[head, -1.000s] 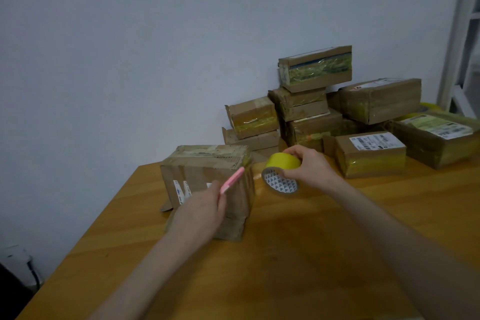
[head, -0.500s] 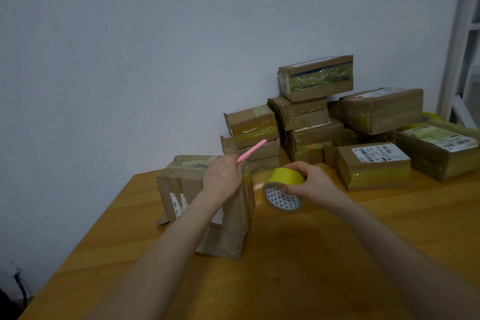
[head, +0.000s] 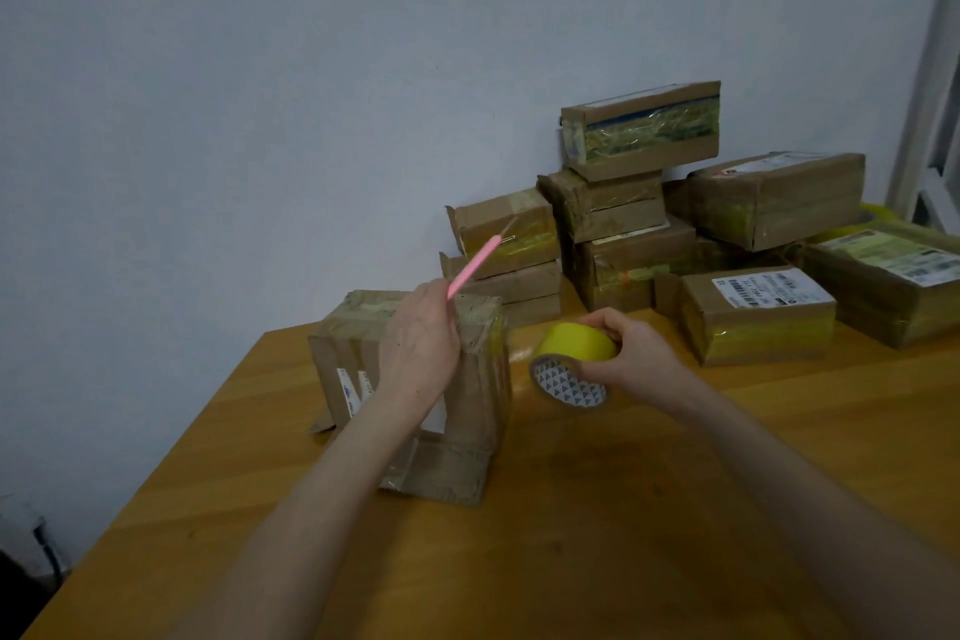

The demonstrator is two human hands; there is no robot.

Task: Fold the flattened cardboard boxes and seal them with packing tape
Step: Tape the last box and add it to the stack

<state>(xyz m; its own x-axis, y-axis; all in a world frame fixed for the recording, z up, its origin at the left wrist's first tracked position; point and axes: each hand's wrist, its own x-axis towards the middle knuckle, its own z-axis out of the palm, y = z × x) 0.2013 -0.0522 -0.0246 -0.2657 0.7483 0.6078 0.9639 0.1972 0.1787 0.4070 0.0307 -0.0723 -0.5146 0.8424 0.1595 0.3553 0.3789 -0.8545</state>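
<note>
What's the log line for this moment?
left hand: holds pink-handled tool | right hand: grips yellow tape roll | cardboard box: stands on wooden table

Taped brown box (head: 480,400) stands upright beside tilted yellow tape roll (head: 574,344).

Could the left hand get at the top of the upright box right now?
Probably yes: the left hand is right by the top of the box, nothing between, though its fingers grip a pink cutter; the right hand holds the tape roll.
</note>
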